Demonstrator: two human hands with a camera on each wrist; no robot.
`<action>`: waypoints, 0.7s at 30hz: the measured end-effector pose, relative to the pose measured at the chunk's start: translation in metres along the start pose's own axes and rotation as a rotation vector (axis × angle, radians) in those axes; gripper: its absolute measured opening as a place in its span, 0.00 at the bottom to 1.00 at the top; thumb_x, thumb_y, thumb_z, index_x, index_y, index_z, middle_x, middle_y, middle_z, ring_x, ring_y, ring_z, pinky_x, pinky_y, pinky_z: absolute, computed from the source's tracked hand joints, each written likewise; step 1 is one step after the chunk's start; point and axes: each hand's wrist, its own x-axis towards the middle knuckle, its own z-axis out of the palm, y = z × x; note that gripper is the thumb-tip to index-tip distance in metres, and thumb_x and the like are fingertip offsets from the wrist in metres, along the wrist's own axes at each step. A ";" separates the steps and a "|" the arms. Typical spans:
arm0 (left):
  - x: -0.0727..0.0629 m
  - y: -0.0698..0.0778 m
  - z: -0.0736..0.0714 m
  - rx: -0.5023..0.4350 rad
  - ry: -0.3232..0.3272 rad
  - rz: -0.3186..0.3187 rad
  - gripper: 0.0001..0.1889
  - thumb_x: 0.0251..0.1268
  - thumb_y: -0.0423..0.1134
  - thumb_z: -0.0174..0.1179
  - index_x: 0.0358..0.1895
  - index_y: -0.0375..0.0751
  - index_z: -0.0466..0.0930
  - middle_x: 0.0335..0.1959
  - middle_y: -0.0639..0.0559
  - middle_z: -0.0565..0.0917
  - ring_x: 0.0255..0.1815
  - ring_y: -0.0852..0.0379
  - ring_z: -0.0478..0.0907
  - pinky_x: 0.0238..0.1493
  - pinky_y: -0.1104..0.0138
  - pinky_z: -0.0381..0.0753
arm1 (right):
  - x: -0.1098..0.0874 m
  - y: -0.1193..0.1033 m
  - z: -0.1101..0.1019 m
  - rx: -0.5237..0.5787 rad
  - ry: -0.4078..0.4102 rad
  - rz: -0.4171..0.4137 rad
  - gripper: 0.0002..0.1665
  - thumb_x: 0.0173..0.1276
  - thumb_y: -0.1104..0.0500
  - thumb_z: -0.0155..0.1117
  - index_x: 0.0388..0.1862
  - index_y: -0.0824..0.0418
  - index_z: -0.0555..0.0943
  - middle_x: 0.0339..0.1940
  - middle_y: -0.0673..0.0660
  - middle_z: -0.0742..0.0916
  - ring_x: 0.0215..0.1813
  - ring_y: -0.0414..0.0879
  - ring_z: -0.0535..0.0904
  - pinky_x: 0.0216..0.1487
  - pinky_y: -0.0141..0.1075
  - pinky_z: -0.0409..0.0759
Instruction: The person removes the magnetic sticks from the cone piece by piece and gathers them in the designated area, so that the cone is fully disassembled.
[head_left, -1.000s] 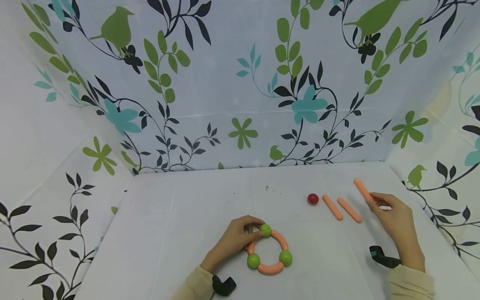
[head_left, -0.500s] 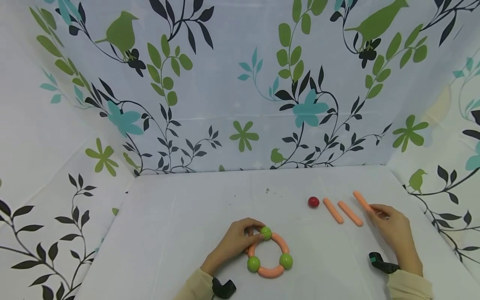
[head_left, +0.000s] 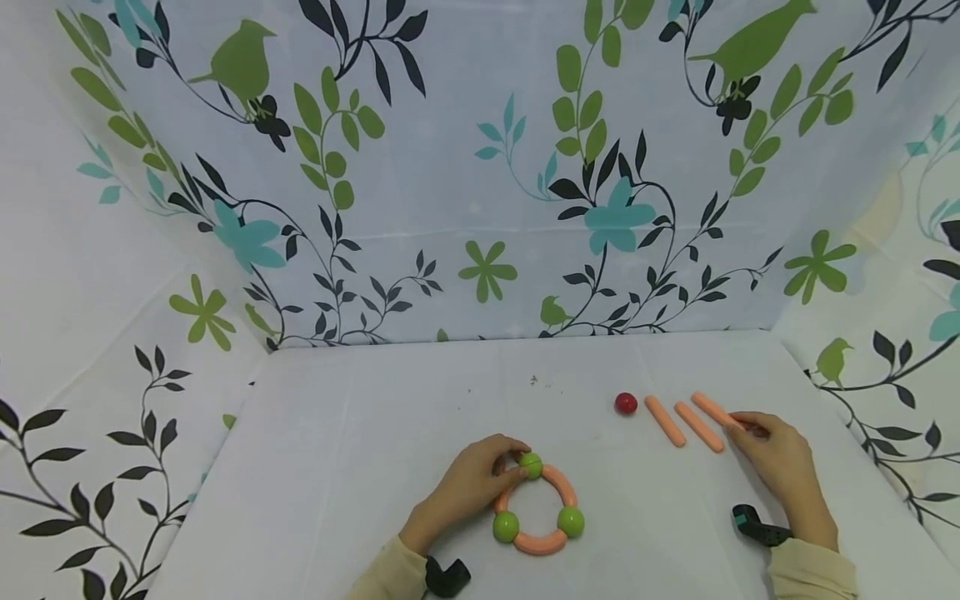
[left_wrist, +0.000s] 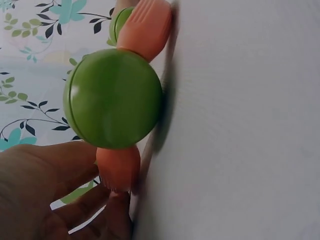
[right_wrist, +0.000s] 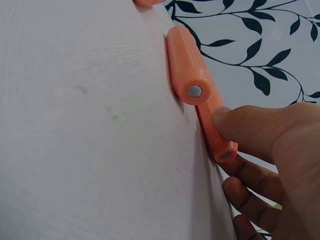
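Observation:
On the white table in the head view lies a ring point(head_left: 540, 545) made of curved orange toy rods and three green balls. My left hand point(head_left: 468, 479) pinches the ring at its top green ball point(head_left: 531, 466), partly covering the curved rod on that side. The left wrist view shows a green ball point(left_wrist: 115, 97) close up between two curved rods. To the right, my right hand point(head_left: 776, 457) holds a straight orange toy rod point(head_left: 711, 407) by its near end, thumb on top. Beside it lies another straight rod point(right_wrist: 185, 65) with a silvery disc in its end.
Two straight orange rods lie side by side, a left one point(head_left: 664, 421) and a middle one point(head_left: 699, 427). Left of them sits a red ball point(head_left: 626, 404). A patterned cloth point(head_left: 420, 192) hangs behind the table's far edge.
My right hand has come down and left with its rod, which now lies close beside the two other straight rods. My left hand stays at the ring.

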 end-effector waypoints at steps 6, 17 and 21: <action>-0.003 0.002 0.000 0.128 -0.029 0.095 0.20 0.76 0.50 0.63 0.68 0.63 0.80 0.54 0.64 0.84 0.50 0.65 0.77 0.49 0.69 0.78 | -0.001 -0.004 -0.002 -0.010 -0.036 0.003 0.34 0.79 0.42 0.60 0.67 0.68 0.78 0.55 0.73 0.82 0.49 0.60 0.77 0.39 0.41 0.71; -0.005 0.002 -0.005 0.101 -0.072 0.092 0.18 0.75 0.48 0.63 0.65 0.65 0.80 0.58 0.66 0.82 0.52 0.65 0.75 0.53 0.67 0.78 | -0.004 -0.013 -0.013 0.014 -0.083 -0.008 0.35 0.82 0.42 0.54 0.70 0.69 0.75 0.62 0.76 0.81 0.60 0.71 0.76 0.50 0.62 0.78; -0.004 0.004 -0.008 0.103 -0.078 0.066 0.18 0.75 0.49 0.64 0.65 0.66 0.80 0.58 0.67 0.83 0.52 0.66 0.77 0.53 0.67 0.79 | -0.004 -0.020 -0.021 0.021 -0.066 -0.064 0.31 0.83 0.46 0.53 0.69 0.69 0.75 0.63 0.77 0.80 0.60 0.71 0.76 0.52 0.62 0.77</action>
